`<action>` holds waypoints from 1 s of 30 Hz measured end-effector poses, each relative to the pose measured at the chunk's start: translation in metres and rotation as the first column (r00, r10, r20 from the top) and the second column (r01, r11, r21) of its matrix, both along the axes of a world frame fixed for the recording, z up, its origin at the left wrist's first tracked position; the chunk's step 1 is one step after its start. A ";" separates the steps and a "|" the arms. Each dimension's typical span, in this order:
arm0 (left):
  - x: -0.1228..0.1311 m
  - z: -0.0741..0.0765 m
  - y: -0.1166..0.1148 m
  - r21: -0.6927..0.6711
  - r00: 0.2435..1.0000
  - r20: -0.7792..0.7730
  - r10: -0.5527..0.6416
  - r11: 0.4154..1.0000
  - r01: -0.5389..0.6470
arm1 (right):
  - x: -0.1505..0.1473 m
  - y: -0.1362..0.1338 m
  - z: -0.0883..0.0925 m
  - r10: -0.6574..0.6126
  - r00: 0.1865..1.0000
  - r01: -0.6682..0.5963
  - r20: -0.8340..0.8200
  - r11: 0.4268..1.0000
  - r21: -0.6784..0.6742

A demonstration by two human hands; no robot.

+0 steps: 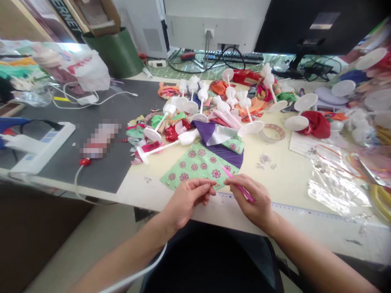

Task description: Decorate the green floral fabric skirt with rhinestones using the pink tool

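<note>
right hand (pixel 252 199) pinching a pink plastic stick (pixel 240 187) firmly, left hand (pixel 189 199) with fingertips closed, any hold too small to tell, both just over green floral fabric (pixel 195 167) near the front edge of the cream tabletop (pixel 284 187)

Past the right hand (pixel 250 201): cream workbench (pixel 290 187), white monitor back (pixel 214 20) and black monitor (pixel 305 24) along its far edge. Green bin (pixel 113 53) far left. Pale floor (pixel 82 244) below bench, left of hand.
</note>
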State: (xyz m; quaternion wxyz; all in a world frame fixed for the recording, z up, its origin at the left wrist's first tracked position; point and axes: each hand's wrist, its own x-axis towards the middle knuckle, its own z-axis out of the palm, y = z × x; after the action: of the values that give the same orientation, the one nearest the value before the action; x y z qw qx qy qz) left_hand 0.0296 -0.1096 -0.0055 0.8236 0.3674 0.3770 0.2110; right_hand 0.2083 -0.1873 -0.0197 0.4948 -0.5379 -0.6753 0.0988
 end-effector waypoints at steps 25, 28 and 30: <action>0.021 0.013 -0.002 0.267 0.970 -0.151 -0.192 0.937 0.227 | -0.002 0.000 -0.005 -0.106 0.904 0.052 0.414 0.989 0.141; 0.022 0.012 -0.003 0.253 0.972 -0.142 -0.186 0.943 0.217 | -0.002 0.001 -0.004 -0.091 0.922 0.045 0.377 0.990 0.130; 0.022 0.010 -0.004 0.246 0.976 -0.137 -0.172 0.948 0.202 | -0.002 0.001 -0.003 -0.074 0.940 0.039 0.332 0.993 0.109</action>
State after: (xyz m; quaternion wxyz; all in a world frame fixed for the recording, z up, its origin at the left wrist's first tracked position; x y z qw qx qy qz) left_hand 0.0515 -0.1134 0.0049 0.7622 0.5171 0.3558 0.1580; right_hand 0.2064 -0.1861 -0.0224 0.4018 -0.5403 -0.7381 -0.0427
